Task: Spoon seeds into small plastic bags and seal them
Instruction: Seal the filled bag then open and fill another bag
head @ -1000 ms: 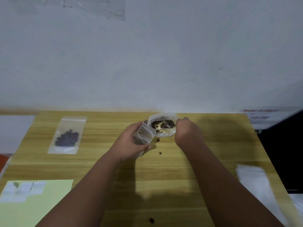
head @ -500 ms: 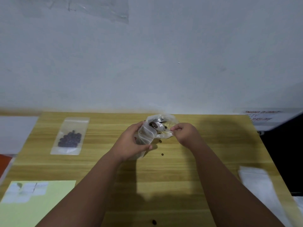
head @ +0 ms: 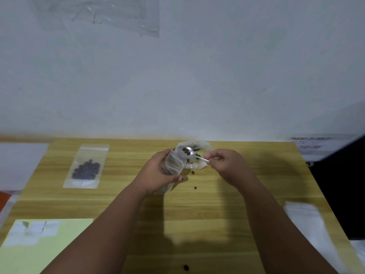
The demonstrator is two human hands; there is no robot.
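Observation:
My left hand (head: 156, 175) grips a small clear zip bag (head: 173, 164) upright with its mouth held open. My right hand (head: 227, 167) pinches the handle of a clear plastic spoon (head: 190, 152). The spoon bowl carries a few dark seeds and hovers just over the bag's mouth. Behind them lies a larger clear bag of seeds (head: 199, 147), open on the wooden table (head: 197, 214). A sealed bag filled with dark seeds (head: 87, 167) lies flat at the left.
Loose seeds (head: 195, 187) lie on the table near the hands, and one sits at the front edge (head: 186, 267). A pale green sheet with white labels (head: 39, 246) is at front left. Empty bags (head: 308, 220) lie at the right edge. A white wall stands behind.
My right hand has lifted the spoon out of the large seed bag and brought it left, over the mouth of the small bag. The left hand kept its grip.

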